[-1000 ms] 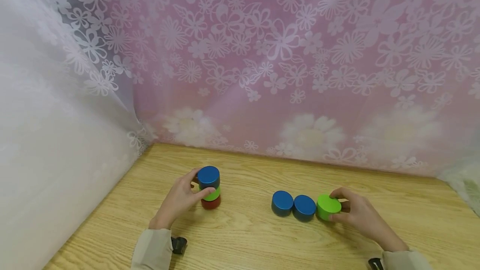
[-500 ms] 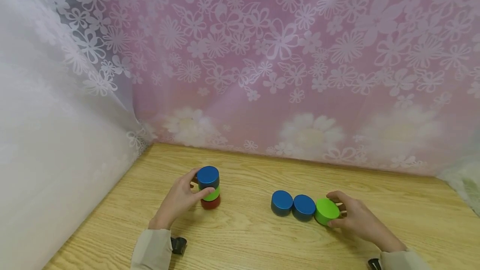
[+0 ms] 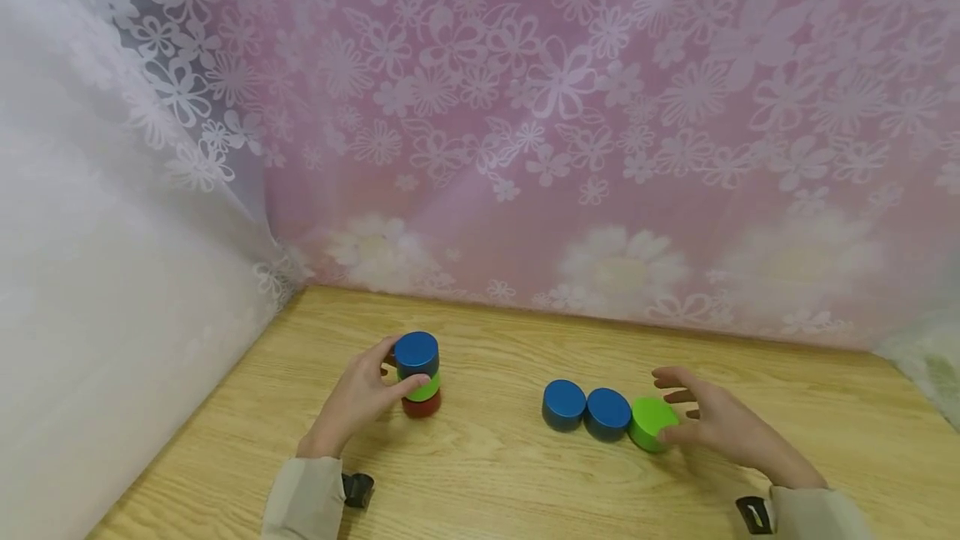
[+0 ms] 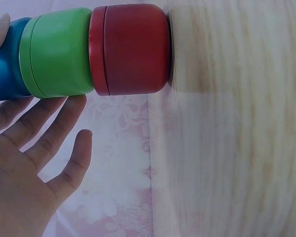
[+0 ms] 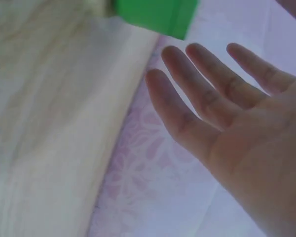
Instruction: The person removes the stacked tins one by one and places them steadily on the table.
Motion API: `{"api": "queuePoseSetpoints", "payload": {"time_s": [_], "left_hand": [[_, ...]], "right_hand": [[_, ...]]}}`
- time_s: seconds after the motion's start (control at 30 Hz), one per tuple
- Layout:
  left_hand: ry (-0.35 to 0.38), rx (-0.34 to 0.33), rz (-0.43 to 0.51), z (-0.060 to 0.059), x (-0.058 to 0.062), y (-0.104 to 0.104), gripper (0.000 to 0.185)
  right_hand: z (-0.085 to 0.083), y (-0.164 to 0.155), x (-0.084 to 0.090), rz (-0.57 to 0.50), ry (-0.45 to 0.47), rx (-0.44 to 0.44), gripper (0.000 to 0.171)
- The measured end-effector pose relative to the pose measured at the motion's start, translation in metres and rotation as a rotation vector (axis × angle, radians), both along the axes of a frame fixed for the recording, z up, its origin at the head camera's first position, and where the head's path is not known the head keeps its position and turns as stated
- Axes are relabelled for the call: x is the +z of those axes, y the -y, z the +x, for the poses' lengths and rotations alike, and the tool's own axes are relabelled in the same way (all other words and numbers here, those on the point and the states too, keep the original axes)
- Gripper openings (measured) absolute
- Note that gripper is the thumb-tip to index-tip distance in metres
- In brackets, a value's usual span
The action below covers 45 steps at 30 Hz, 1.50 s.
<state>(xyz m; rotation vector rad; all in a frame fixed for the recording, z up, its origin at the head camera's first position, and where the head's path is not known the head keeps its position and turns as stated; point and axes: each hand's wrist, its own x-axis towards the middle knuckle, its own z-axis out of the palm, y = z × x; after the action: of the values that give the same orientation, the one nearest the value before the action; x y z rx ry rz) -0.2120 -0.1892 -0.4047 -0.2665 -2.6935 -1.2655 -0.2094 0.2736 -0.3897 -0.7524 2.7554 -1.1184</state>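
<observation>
On the left stands a stack of small round lidded tins: a blue tin (image 3: 416, 351) on top, a green tin (image 4: 59, 52) in the middle and a red tin (image 4: 133, 49) on the wooden table. My left hand (image 3: 358, 401) grips the stack around the blue and green tins, thumb on the near side and fingers behind. To the right, a blue tin (image 3: 563, 405), another blue tin (image 3: 608, 414) and a green tin (image 3: 651, 424) sit side by side in a row. My right hand (image 3: 723, 426) is beside that green tin, its fingers spread and off the tin.
The wooden table (image 3: 480, 482) ends at a pink flowered curtain (image 3: 480, 148) behind. A pale sheet (image 3: 135, 290) hangs along the left side. A black strap piece (image 3: 358, 490) shows at the left cuff and another strap piece (image 3: 753, 515) at the right.
My right hand pushed the green tin slightly left and nearer, up against the blue tin, then let go and spread its fingers. The left hand and its stack stayed put.
</observation>
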Motion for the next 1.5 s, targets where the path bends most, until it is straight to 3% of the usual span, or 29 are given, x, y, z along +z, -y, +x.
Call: {"api": "queuePoseSetpoints", "payload": {"time_s": [0.37, 0.77, 1.17, 1.27, 1.5], "left_hand": [[-0.008, -0.017, 0.008, -0.001, 0.001, 0.0, 0.066], [-0.005, -0.019, 0.024, 0.001, 0.0, 0.001, 0.065], [0.02, -0.022, 0.002, 0.0, 0.001, 0.002, 0.073], [0.051, -0.045, -0.002, 0.0, 0.0, 0.003, 0.079], [0.052, -0.131, -0.015, -0.003, -0.005, 0.006, 0.066]], "right_hand": [[0.001, 0.035, 0.027, -0.055, -0.124, -0.2, 0.054], [-0.004, 0.084, 0.046, -0.198, -0.208, -0.189, 0.044], [-0.012, 0.116, 0.052, -0.277, -0.176, -0.138, 0.041], [-0.012, 0.122, 0.052, -0.274, -0.168, -0.132, 0.041], [-0.011, 0.132, 0.053, -0.281, -0.171, -0.105, 0.041]]}}
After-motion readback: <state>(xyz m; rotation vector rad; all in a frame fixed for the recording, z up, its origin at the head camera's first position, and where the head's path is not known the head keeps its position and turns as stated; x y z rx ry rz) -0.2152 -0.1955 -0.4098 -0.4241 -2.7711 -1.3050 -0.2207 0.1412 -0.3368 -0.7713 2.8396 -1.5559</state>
